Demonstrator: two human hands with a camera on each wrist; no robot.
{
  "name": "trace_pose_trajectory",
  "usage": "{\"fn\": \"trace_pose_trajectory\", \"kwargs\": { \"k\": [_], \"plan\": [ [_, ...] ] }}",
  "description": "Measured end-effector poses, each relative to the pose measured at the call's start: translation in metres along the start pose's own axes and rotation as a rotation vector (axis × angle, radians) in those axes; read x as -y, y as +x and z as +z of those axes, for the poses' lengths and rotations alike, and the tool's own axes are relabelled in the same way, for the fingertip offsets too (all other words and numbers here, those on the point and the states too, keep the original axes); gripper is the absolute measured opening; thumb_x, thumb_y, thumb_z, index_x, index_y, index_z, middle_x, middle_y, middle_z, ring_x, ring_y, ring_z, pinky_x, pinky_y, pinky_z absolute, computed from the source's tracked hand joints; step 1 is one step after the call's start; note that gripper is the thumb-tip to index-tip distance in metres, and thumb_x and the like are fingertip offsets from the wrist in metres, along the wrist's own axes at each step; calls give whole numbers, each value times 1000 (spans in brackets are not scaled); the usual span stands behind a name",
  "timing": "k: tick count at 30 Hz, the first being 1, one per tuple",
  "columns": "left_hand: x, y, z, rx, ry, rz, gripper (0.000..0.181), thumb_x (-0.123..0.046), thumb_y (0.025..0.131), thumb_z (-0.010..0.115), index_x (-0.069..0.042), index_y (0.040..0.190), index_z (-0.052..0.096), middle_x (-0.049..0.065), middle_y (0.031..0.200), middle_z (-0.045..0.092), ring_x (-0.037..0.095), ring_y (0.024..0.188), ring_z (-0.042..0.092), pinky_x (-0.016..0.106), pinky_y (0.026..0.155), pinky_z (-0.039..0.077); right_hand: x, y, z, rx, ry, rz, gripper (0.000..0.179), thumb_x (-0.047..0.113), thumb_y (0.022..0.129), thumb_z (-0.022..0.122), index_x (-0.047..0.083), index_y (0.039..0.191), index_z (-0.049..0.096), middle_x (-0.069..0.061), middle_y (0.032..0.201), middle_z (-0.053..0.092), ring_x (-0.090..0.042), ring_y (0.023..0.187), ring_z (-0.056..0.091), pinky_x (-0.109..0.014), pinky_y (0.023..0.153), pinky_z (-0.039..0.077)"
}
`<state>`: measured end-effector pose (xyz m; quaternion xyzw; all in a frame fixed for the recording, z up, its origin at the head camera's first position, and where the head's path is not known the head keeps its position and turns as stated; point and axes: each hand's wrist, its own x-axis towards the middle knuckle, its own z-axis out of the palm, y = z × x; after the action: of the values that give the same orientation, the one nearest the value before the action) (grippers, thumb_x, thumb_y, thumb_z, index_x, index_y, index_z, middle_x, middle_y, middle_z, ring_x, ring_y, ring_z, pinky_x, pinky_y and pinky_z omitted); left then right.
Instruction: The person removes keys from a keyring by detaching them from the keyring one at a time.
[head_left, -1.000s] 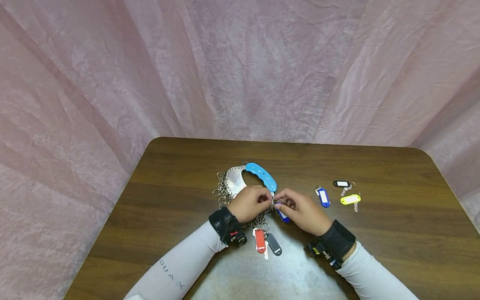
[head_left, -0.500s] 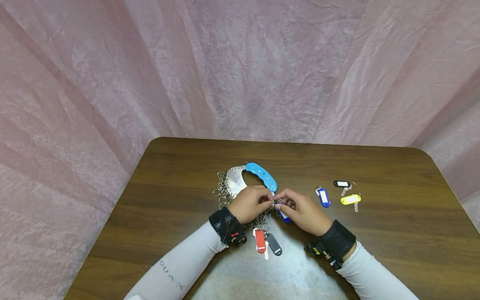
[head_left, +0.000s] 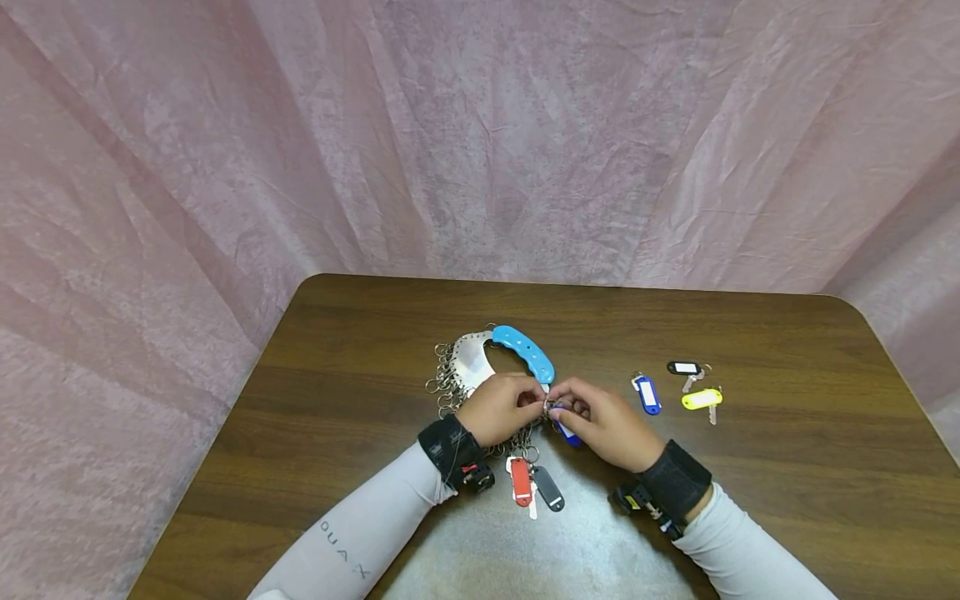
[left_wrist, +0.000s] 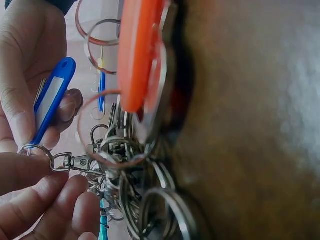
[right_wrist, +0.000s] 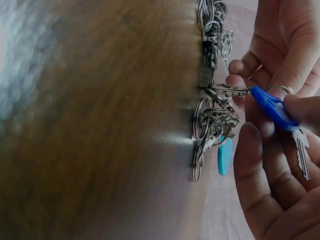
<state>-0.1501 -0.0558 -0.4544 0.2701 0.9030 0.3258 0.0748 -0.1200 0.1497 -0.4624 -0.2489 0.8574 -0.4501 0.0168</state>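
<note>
Six coloured tags are seen in the head view. Nearest the body, a red tag (head_left: pixel 521 482) and a grey tag (head_left: pixel 547 488) lie at the edge of a cluster of metal rings (head_left: pixel 442 383), from which they appear to be hung; these two are judged to be done.

Just beyond, a blue tag (head_left: pixel 570 433) is pinched in the right hand (head_left: pixel 609 423), thumb against fingers, while a small split ring (left_wrist: pixel 41 148) at its end is pinched by the left hand (head_left: pixel 497 408). The third fastening is therefore judged to be in hand, the ring being seen against a swivel clasp (left_wrist: pixel 75 161); whether it is fully seated cannot be told. Beside the hands, the blue handle (head_left: pixel 523 353) and the metal plate (head_left: pixel 471 360) of the key holder are rested on the table (head_left: pixel 375 333).

Farther off to the right, a second blue tag (head_left: pixel 647 395), a yellow tag (head_left: pixel 701 399) and a black tag (head_left: pixel 684 367) are laid apart from the holder, and are judged to be left to do.

By the head view, the meeting of ring and clasp is largely hidden between the fingers; by the left wrist view it is shown plainly. Only in the right wrist view is the toothed key (right_wrist: pixel 302 154) under the pinched tag clearly shown. The three loose tags are laid out in full only in the head view.
</note>
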Motion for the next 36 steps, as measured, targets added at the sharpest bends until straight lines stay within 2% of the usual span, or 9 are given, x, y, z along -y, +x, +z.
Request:
{"fn": "trace_pose_trajectory", "kwargs": {
  "k": [6, 14, 23, 28, 36],
  "plan": [
    [1, 0, 0, -5, 10, 0, 8, -17, 93, 65, -15, 89, 72, -4, 83, 67, 3, 73, 56, 19, 69, 46, 0, 0, 0, 9, -1, 13, 15, 15, 95, 70, 16, 110, 68, 8, 84, 66, -1, 74, 57, -22, 66, 49],
    [-1, -1, 1, -32, 70, 46, 9, -17, 94, 66, -14, 89, 73, -5, 84, 66, 4, 75, 57, 19, 70, 46, -1, 0, 0, 4, -18, 13, 14, 16, 96, 69, 16, 110, 68, 9, 85, 66, 0, 75, 57, -22, 67, 49],
    [-3, -2, 0, -41, 97, 68, 8, -17, 93, 67, -15, 89, 73, -4, 84, 67, 6, 76, 58, 20, 71, 47, -2, 0, 0, 3, -30, 11, 16, 16, 95, 69, 17, 111, 68, 8, 86, 69, 0, 76, 59, -23, 68, 50],
    [-4, -2, 0, -46, 100, 65, 8, -18, 93, 67, -15, 90, 74, -5, 85, 67, 6, 76, 58, 20, 71, 47, -1, 0, 0, -1, -40, 18, 16, 16, 95, 70, 16, 111, 69, 10, 87, 69, 0, 77, 60, -23, 69, 51],
    [-2, -1, 0, -30, 71, 21, 8, -17, 93, 66, -16, 91, 74, -6, 84, 66, 6, 75, 58, 18, 69, 45, 0, 0, 0, -2, -33, 7, 16, 17, 95, 70, 17, 110, 68, 10, 88, 69, 0, 77, 60, -23, 69, 51]
  ]
}}
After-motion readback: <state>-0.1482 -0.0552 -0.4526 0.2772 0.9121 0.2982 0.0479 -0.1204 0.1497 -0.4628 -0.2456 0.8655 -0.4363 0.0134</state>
